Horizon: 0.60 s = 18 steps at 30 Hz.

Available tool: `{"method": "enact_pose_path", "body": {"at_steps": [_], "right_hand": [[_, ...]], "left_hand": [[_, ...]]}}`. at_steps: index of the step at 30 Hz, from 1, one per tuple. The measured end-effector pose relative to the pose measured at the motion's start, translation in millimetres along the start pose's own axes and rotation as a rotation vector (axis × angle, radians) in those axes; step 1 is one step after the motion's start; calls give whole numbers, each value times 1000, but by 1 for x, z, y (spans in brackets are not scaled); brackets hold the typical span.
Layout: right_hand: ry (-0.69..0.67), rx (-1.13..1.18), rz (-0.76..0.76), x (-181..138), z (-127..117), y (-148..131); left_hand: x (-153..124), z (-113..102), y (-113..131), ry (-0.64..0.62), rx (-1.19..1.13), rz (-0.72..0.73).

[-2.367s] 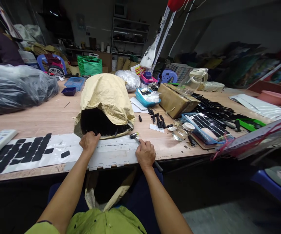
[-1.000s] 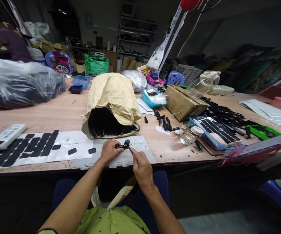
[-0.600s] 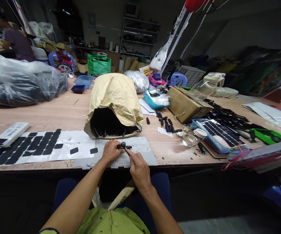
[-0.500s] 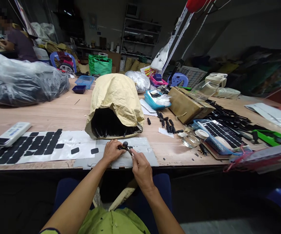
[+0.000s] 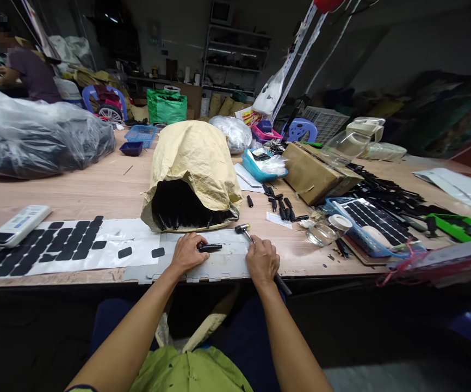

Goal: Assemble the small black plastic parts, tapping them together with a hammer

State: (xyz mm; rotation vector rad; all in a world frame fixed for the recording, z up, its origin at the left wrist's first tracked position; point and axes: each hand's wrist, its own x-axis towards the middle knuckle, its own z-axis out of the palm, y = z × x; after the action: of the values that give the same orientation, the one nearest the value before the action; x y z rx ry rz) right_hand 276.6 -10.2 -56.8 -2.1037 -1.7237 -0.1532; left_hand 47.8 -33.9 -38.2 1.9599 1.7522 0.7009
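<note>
My left hand (image 5: 188, 253) is closed on a short black cylindrical part (image 5: 211, 247), which points right and lies low over the grey board (image 5: 231, 261). My right hand (image 5: 262, 260) grips a small hammer (image 5: 243, 230) by its shaft. The hammer's head, with a yellowish face, is beside the board's right side, apart from the black part. Its dark handle end sticks out below my right hand past the table edge. Just behind the hands stands a beige sack (image 5: 197, 158), its dark mouth facing me with black pieces inside.
On the left, a white sheet (image 5: 131, 234) bears rows of black stickers, beside a white box-shaped device (image 5: 18, 225). Several black parts (image 5: 284, 209) lie to the right, near a glass jar (image 5: 321, 234), a blue basket (image 5: 358, 226) and a cardboard box (image 5: 317, 174). A person (image 5: 31, 71) sits far left.
My right hand has moved right with the hammer, taking its head off the black part in my left hand. That part now shows more clearly; my left hand has stayed about where it was.
</note>
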Motion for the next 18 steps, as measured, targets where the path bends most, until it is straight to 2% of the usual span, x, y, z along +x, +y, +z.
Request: {"method": "enact_pose_path", "body": {"at_steps": [6, 8, 10, 12, 14, 15, 16, 18], "right_hand": [[23, -30, -18, -4, 1, -2], [12, -41, -23, -3, -1, -2], [0, -52, -25, -3, -2, -2], [-6, -59, -26, -3, -2, -3], [-10, -59, -23, -3, -3, -3], [-12, -57, -19, -3, -3, -4], [-15, -54, -15, -3, -4, -4], [-21, -48, -10, -3, -4, -5]], "left_hand": [[5, -3, -3, 10, 3, 18], [-3, -5, 4, 46, -31, 46], [-24, -5, 17, 65, -101, 162], [-55, 3, 31, -25, -166, 365], [-86, 18, 37, -229, -159, 518], [-98, 28, 36, -309, -139, 506], [-107, 38, 31, -377, -119, 428], [-115, 57, 14, -445, -77, 104]]}}
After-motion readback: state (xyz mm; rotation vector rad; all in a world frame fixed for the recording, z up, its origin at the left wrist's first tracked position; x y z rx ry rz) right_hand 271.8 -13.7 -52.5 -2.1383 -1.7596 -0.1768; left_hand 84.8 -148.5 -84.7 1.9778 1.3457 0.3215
